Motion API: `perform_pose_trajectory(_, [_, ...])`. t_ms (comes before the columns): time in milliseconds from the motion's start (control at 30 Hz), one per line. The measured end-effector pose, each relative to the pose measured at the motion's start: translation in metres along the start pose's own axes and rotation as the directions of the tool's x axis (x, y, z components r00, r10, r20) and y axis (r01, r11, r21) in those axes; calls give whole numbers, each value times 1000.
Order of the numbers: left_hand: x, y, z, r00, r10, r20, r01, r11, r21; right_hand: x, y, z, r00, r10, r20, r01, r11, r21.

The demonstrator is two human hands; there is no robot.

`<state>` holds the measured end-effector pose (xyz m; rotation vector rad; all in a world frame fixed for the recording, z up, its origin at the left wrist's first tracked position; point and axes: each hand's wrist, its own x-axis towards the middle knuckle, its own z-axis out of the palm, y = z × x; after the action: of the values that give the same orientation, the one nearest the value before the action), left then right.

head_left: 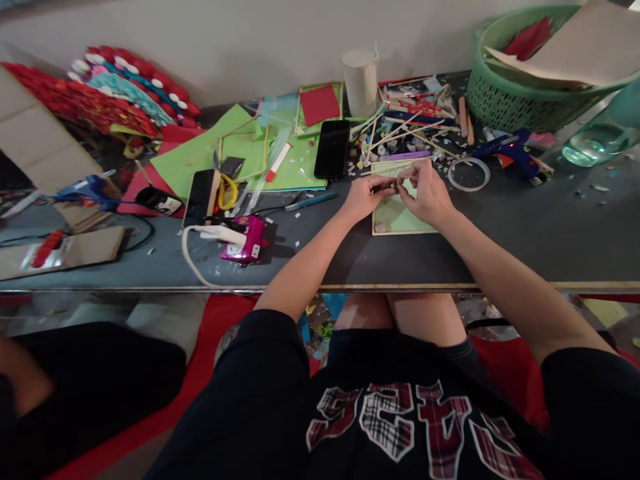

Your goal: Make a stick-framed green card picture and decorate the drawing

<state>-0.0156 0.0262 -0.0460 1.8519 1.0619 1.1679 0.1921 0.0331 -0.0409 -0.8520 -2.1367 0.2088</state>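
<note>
My left hand (369,196) and my right hand (425,191) meet above a pale green panel (400,217) with a thin light wooden rim. The fingertips of both hands are pinched close together around something too small to make out. The panel lies flat on the dark table, partly hidden under my hands. Just beyond it rest a purple stick (405,155) and a heap of thin wooden sticks (400,133). A roll of clear tape (469,175) lies to the right of my right hand. A black phone (332,149) is beyond my left hand.
A blue glue gun (510,150) and a green basket (500,100) stand at the right, near a clear bottle (595,140). To the left are a magenta power adapter (245,239) with a white cable, yellow-handled scissors (227,193) and green paper (200,150). Another person sits at far left.
</note>
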Motion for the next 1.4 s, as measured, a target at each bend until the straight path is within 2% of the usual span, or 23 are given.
perform_pose_trajectory(233, [0,1,2,997,-68,31,70,995,-65,0,5,7,999,-50,4,50,999,-6])
perform_pose_trajectory(600, [1,0,2,997,-57,43,60,996,-58,0,12,8,995,-92,43,94,994,-53])
perform_pose_trajectory(900, [5,-8,3,997,0,71,7,995,-104,2,10,5,999,-29,42,29,999,19])
perform_pose_trajectory(1133, [6,-14,2,998,43,48,-40,997,-61,1,8,-3,999,23,29,-26,994,108])
perform_pose_trajectory(1400, [5,-12,0,998,42,40,-41,999,-29,0,13,-5,1000,-1,29,-2,995,104])
